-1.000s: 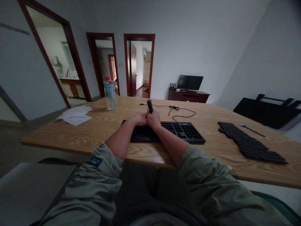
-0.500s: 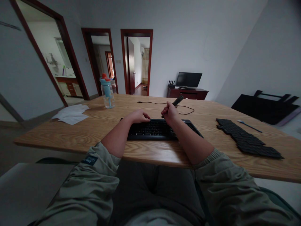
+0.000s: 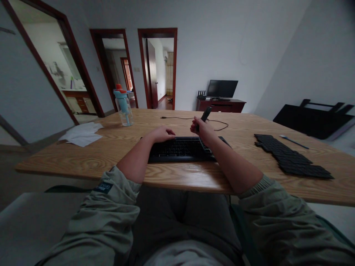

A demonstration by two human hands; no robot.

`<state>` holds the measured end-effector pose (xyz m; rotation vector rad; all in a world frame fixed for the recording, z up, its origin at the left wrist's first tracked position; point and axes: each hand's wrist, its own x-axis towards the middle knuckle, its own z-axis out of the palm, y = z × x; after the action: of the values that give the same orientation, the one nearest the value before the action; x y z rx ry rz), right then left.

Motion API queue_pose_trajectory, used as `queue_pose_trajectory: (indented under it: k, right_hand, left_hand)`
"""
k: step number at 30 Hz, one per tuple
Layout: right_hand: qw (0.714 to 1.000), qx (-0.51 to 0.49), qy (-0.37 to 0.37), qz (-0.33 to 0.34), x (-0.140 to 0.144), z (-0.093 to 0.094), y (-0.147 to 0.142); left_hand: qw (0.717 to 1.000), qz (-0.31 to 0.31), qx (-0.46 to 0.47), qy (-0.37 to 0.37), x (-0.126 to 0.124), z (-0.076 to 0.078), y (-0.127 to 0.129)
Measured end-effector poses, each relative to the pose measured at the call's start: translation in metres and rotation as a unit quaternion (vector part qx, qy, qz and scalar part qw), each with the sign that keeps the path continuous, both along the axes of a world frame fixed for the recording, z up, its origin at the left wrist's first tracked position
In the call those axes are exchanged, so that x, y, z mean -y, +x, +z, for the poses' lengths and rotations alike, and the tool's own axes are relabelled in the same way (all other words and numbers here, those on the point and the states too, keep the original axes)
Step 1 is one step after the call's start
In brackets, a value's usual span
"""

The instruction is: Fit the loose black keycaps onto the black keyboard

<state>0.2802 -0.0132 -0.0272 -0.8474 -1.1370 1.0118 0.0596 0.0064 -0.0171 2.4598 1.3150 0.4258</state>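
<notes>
right hand fingers clamped on black tool; left hand fingers curled on keyboard far edge.

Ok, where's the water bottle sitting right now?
In the head view the water bottle stands upright on the wooden table, far left, beyond the white papers and left of the keyboard.

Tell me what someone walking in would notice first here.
Probably the two bare forearms reaching over the wooden table: the left hand rests on the black keyboard, and the right hand holds a dark pen-like tool raised above it. Next, the black keycaps spread out at the right, and the blue-lidded bottle at the far left.
</notes>
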Motion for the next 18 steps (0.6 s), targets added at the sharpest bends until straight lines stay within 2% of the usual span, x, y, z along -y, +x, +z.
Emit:
queue_pose_trajectory:
  k: [2, 4, 7, 9, 12, 18]
  right_hand:
    - [0.994, 0.095, 0.052, -0.012, 0.007, 0.006, 0.005]
    - [0.962, 0.251, 0.104, 0.001, 0.019, 0.010, 0.011]
    - [0.871, 0.469, 0.128, 0.067, 0.041, 0.011, 0.013]
    - [0.816, 0.555, 0.112, 0.118, 0.054, 0.009, 0.011]
    - [0.769, 0.611, 0.086, 0.166, 0.067, 0.008, 0.005]
    - [0.744, 0.647, 0.079, 0.143, 0.075, 0.007, -0.003]
  left_hand:
    - [1.000, -0.003, -0.002, 0.006, -0.002, -0.001, -0.001]
    - [1.000, -0.012, -0.002, 0.016, -0.003, -0.002, -0.001]
    - [0.999, -0.022, 0.006, 0.025, -0.005, -0.003, -0.002]
    - [0.999, -0.019, 0.008, 0.025, -0.006, -0.003, -0.002]
    - [1.000, -0.010, 0.007, 0.021, -0.006, -0.002, -0.001]
    - [1.000, -0.008, 0.006, 0.012, -0.004, -0.001, 0.000]
